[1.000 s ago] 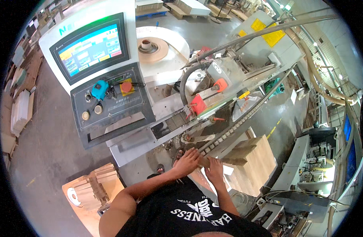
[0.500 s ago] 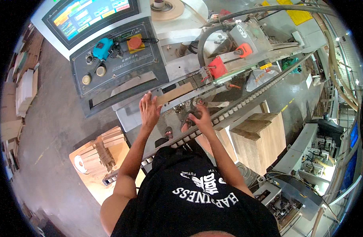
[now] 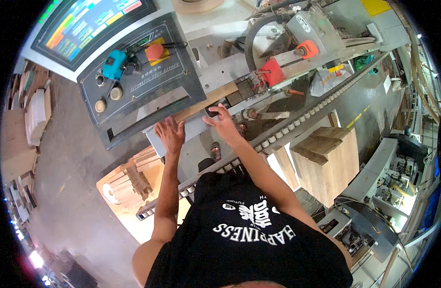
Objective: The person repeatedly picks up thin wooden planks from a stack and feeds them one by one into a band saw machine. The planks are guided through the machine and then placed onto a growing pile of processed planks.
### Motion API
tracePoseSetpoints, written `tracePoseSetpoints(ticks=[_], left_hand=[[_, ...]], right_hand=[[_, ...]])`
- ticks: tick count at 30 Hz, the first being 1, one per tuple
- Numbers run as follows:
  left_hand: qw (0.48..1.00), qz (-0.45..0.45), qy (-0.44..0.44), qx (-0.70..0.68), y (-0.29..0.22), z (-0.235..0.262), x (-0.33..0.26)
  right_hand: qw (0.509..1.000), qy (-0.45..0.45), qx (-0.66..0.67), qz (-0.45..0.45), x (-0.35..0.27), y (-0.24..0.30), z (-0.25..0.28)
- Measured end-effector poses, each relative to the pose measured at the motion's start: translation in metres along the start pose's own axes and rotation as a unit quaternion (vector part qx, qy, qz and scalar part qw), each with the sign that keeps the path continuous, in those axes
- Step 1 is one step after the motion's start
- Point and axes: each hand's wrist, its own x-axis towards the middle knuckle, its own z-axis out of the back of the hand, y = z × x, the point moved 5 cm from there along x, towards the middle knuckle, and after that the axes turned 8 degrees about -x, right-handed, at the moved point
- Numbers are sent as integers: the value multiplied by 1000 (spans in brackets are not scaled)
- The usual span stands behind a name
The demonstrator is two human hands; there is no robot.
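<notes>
A flat, narrow strip of light-brown wood (image 3: 207, 102) lies lengthwise on the grey metal bed (image 3: 195, 126) of a machine, running slantwise beside the lower edge of a black control panel (image 3: 155, 84). The left hand (image 3: 171, 135) is at the strip's left end, palm down, fingers loosely extended and thumb held apart; whether its fingertips touch the wood I cannot tell. The right hand (image 3: 224, 125) is over the front edge of the bed, index finger and thumb spread apart with nothing pinched between them, just beside the strip.

On the panel are a round red button (image 3: 154, 51) on a yellow plate, a small teal plastic device (image 3: 114, 65) and two round cream knobs (image 3: 101, 104). Beyond the strip's right end stands a bright red block (image 3: 273, 72). A long rail of pale rollers (image 3: 297, 116) crosses in front of the machine. To the right is a tall stack of wood-grain boards (image 3: 328, 165); brown wooden pieces (image 3: 139, 181) are piled at the left.
</notes>
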Motion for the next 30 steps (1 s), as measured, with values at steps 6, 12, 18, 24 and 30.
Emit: tracePoseSetpoints(ticks=[6, 12, 18, 24, 30], left_hand=[[993, 60, 89, 41, 19, 7, 6], [1000, 22, 4, -13, -18, 17, 16], [999, -15, -11, -35, -45, -13, 22], [998, 28, 47, -31, -59, -57, 21], [987, 24, 128, -95, -126, -59, 46]], right_hand=[[953, 50, 288, -78, 6, 23, -11], [954, 47, 295, -37, 16, 18, -7], [936, -22, 350, 14, 37, -3, 12], [915, -46, 400, 21, 56, -22, 40], [939, -92, 323, 77, 78, -47, 80]])
